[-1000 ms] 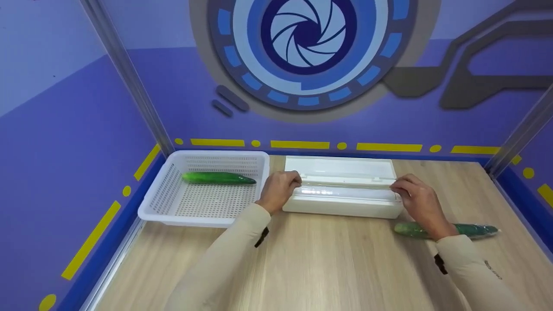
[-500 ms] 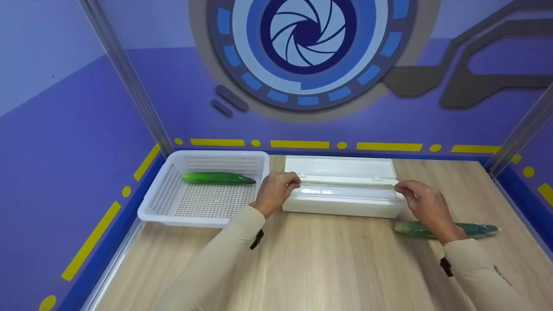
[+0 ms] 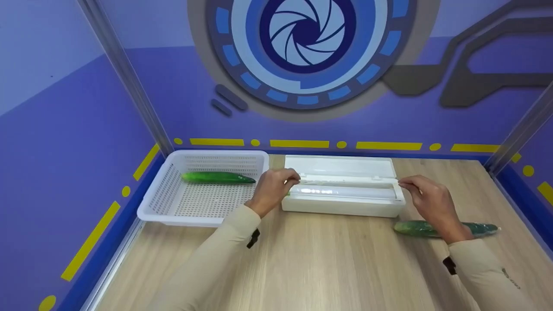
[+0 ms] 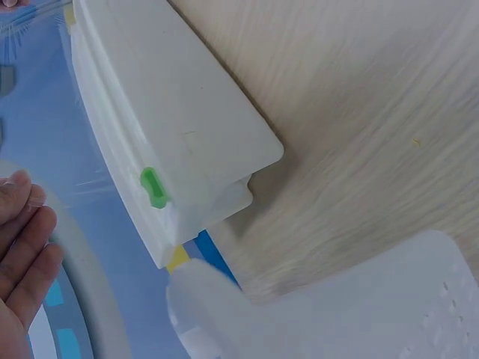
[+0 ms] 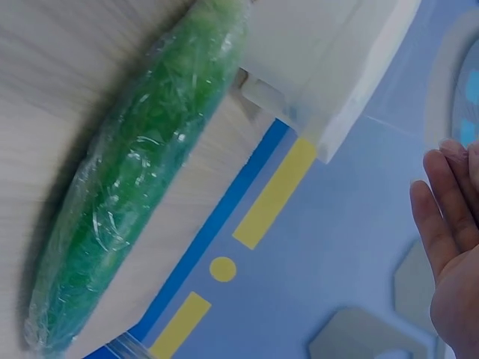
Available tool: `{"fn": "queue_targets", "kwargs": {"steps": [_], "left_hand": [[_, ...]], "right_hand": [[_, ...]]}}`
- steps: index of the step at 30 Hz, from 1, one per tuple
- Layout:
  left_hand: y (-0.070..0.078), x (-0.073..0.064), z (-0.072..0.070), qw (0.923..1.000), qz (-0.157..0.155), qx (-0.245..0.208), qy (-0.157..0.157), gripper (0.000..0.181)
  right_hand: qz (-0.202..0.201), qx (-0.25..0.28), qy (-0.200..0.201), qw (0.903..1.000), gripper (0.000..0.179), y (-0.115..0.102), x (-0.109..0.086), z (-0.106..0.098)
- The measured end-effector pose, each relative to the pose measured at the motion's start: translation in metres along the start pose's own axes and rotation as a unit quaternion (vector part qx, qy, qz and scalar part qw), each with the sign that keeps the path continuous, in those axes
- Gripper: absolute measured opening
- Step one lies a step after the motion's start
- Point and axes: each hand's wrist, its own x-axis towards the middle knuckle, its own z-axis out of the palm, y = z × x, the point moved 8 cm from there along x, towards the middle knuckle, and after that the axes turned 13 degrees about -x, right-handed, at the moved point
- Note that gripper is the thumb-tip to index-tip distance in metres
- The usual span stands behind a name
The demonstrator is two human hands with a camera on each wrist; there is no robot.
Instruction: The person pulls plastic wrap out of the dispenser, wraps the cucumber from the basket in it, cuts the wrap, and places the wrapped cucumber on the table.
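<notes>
Cling film [image 4: 82,164] stretches between both hands over an open white cling film box [image 3: 341,208]. My left hand [image 3: 270,190] pinches one corner between thumb and fingertips at the box's left end. At the right end my right hand [image 3: 433,205] pinches the other corner, its fingertips just past the box. The film roll [image 3: 350,192] lies inside, below a raised lid [image 3: 341,166]. In the left wrist view a green slider [image 4: 154,187] shows on the box. A cucumber wrapped in film [image 5: 142,164] lies on the table under my right wrist.
A white perforated basket [image 3: 185,222] stands to the left of the box, holding one unwrapped cucumber [image 3: 218,177]. The wooden table [image 3: 328,263] ends at a purple-blue back wall [image 3: 380,125], close behind the box and basket.
My right hand has shifted slightly right, from over the box's end to just beyond it. The left hand has barely moved, its forearm a little further left.
</notes>
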Motion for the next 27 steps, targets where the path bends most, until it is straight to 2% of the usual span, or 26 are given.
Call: {"fn": "queue_targets", "kwargs": {"steps": [6, 13, 19, 27], "left_hand": [[0.009, 0.002, -0.007, 0.9997, 0.023, 0.001, 0.005, 0.006], [0.019, 0.006, -0.016, 0.9986, 0.049, -0.006, 0.018, 0.007], [0.031, 0.009, -0.024, 0.9963, 0.081, 0.003, 0.027, 0.006], [0.039, 0.014, -0.034, 0.9947, 0.095, 0.013, 0.035, 0.006]], "right_hand": [[-0.013, -0.009, 0.011, 0.9998, 0.016, -0.002, 0.004, -0.010], [0.007, 0.000, 0.004, 1.0000, 0.020, -0.001, 0.010, -0.018], [0.004, 0.000, 0.023, 0.9997, 0.015, -0.003, 0.016, -0.029], [-0.008, -0.002, 0.043, 0.9990, 0.016, -0.006, 0.023, -0.040]]}}
